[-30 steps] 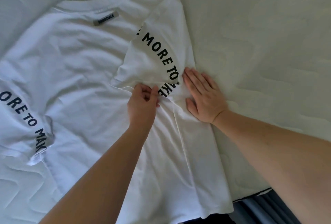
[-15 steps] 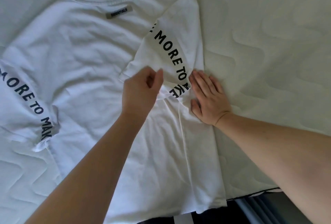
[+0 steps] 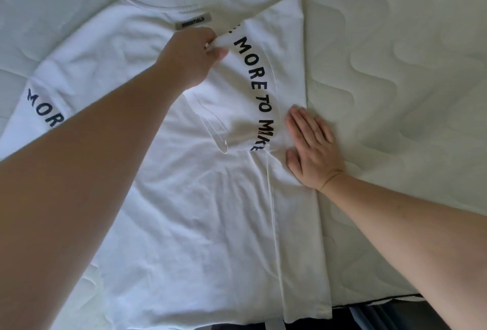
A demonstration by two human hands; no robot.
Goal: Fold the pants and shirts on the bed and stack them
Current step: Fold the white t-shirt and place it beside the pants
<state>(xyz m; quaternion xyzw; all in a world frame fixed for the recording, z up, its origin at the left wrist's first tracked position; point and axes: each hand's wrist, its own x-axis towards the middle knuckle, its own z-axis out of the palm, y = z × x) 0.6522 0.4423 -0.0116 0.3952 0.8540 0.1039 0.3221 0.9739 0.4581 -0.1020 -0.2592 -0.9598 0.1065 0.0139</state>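
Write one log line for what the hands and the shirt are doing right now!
left hand: pinches folded sleeve | right hand: flat on fold edge | white shirt: right side folded in | bed

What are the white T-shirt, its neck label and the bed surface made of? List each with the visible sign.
White T-shirt: looks like soft matte cotton jersey; it creases and drapes limply, with a ribbed collar. The black lettering seems printed.
Neck label: a grey strip with dark text, woven or rubbery; too small to tell.
Bed surface: pale quilted fabric, seemingly padded, stitched in wavy lines.
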